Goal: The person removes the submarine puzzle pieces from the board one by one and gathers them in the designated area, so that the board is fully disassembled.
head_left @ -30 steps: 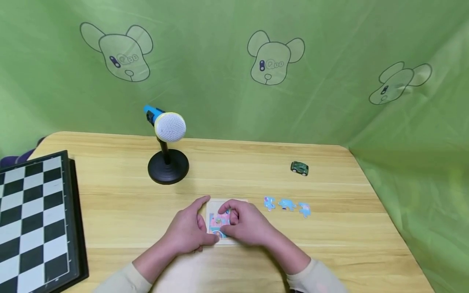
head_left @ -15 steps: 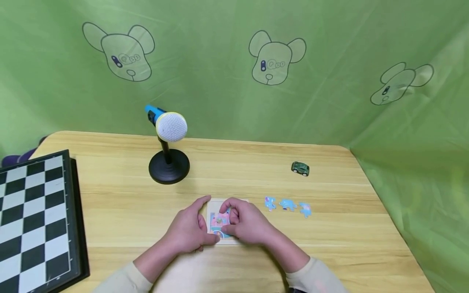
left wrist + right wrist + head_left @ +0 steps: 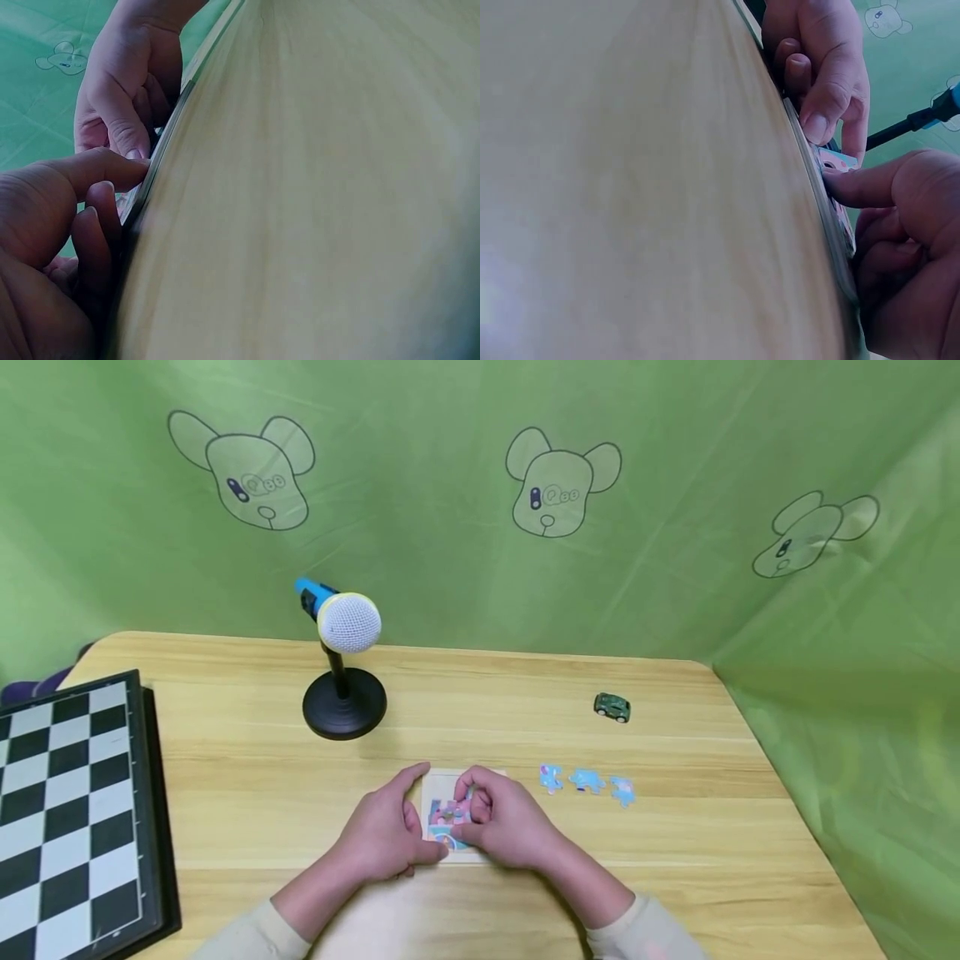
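A small wooden puzzle board (image 3: pixel 438 782) lies flat on the table between both hands, with a pink and blue picture (image 3: pixel 442 837) in its lower part. My left hand (image 3: pixel 386 833) holds the board from the left, its index finger along the far left corner and its thumb on the near edge. My right hand (image 3: pixel 510 818) pinches a puzzle piece over the board's right half, and its fingers cover most of that piece. In the right wrist view, a pink and blue puzzle piece (image 3: pixel 838 157) shows tilted by the thumbs.
Three loose blue puzzle pieces (image 3: pixel 587 780) lie in a row right of the board. Behind them is a green toy car (image 3: pixel 612 707). A microphone on a black stand (image 3: pixel 345 703) stands at the back left, and a chessboard (image 3: pixel 71 810) lies at the left edge.
The right index finger has shifted slightly, and the piece under the right hand's fingers has shifted or tilted. The left hand and the board stay where they were.
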Motion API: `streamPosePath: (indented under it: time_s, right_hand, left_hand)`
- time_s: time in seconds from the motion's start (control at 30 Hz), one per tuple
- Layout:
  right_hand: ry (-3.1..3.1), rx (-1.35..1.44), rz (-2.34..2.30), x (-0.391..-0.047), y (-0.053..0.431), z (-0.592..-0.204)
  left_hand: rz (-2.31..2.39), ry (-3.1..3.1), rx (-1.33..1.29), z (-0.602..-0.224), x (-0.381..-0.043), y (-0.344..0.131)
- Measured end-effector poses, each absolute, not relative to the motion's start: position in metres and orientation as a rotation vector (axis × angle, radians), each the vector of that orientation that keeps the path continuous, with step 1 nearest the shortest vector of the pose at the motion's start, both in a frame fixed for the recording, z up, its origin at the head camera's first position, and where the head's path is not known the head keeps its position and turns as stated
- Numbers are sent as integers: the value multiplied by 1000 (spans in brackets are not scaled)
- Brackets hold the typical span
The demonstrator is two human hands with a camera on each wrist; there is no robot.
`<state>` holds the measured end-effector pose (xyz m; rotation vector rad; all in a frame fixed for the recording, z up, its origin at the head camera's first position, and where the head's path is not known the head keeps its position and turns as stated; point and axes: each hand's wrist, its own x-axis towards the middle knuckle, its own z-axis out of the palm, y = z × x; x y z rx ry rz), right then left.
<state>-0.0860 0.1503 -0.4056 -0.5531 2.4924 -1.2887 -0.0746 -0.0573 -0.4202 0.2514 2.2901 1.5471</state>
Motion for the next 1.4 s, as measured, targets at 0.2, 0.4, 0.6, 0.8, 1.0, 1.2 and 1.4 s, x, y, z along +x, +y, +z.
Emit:
streamPosePath:
  time_s: [0.2,0.4,0.6,0.8,1.0,1.2,1.4]
  right_hand:
    - [2486,-534,-1342,-85,151,-409]
    - [2480,-527,-1335,-85,151,-409]
    - [2487,-568,-1342,-86,149,-410]
    - [2574,-525,-1202,-86,141,-409]
    - [2602,-470,-1149,-86,136,-403]
    - [2582,-434,-1174,-85,137,-401]
    - [2586,-424,-1258,-80,147,-400]
  left_hand:
    - [1550,2287,258,-422,-75,-58]
    - [1557,2286,268,-423,-75,-58]
    - [1550,2286,263,-423,-76,-58]
    - [1561,2283,252,-422,-75,-58]
    - [1552,2289,248,-422,-75,-58]
    - [1539,2303,244,-420,-75,-58]
    - [1533,2293,246,-420,-75,-57]
